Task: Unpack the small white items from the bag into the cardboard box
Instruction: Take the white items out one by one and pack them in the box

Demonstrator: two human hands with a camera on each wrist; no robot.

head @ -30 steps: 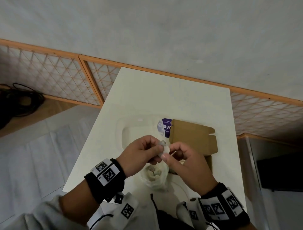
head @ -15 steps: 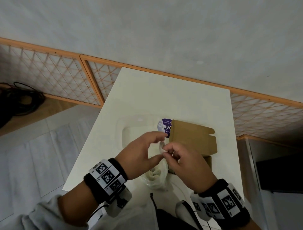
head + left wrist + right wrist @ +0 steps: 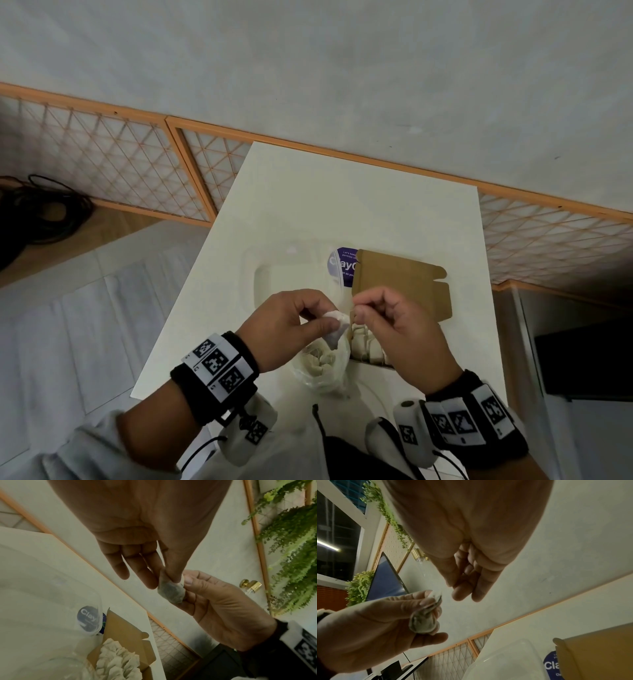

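Note:
My left hand (image 3: pixel 323 315) pinches a small white item (image 3: pixel 334 323) between thumb and forefinger, above the clear bag (image 3: pixel 325 373) that holds several more. The left wrist view shows this item (image 3: pixel 171 592) as a soft pouch with a dark filling. My right hand (image 3: pixel 356 305) hovers just to its right with fingers curled. Its thumb and forefinger pinch together (image 3: pixel 455 586), apparently on a thin thread from the item. The cardboard box (image 3: pixel 400 284) stands open behind the hands, lid tilted back. Several white items (image 3: pixel 364 346) lie inside it.
A clear plastic container (image 3: pixel 274 274) with a purple label (image 3: pixel 342 270) lies left of the box on the white table (image 3: pixel 342 205). The table's left edge drops to a grey floor. A wall with orange lattice panels runs behind. Black cables lie far left.
Both hands pinched the item together a second ago. The left hand then re-gripped it, and the right hand has drawn slightly away to the right.

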